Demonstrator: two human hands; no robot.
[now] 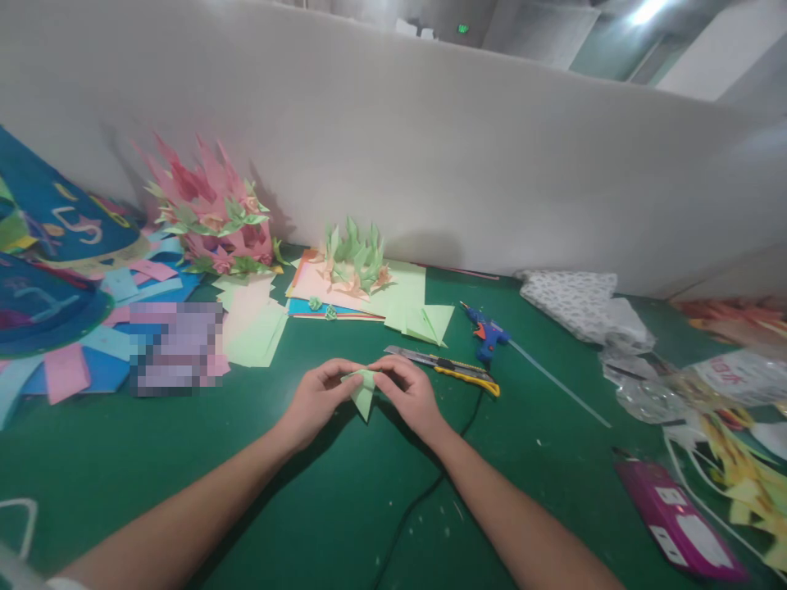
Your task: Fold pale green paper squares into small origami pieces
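A small folded piece of light green paper [365,398] is held between my two hands above the green table, its pointed end hanging down. My left hand [320,400] pinches its left side with thumb and fingers. On the other side, my right hand [411,397] pinches the upper right part of the same paper. The fingertips behind the paper are partly hidden. Just beyond my right hand lies a yellow-handled utility knife [464,373] with its blade out. A blue hot glue gun [490,334] rests a little farther off, with a long glue stick in it.
Behind my hands, a green paper crown [355,254] stands on stacked coloured sheets [406,283]. Pink paper crowns [215,213] and blue cone hats [55,213] fill the left. At right lie a purple power strip [680,520], plastic bags [731,377] and a black cord [406,516].
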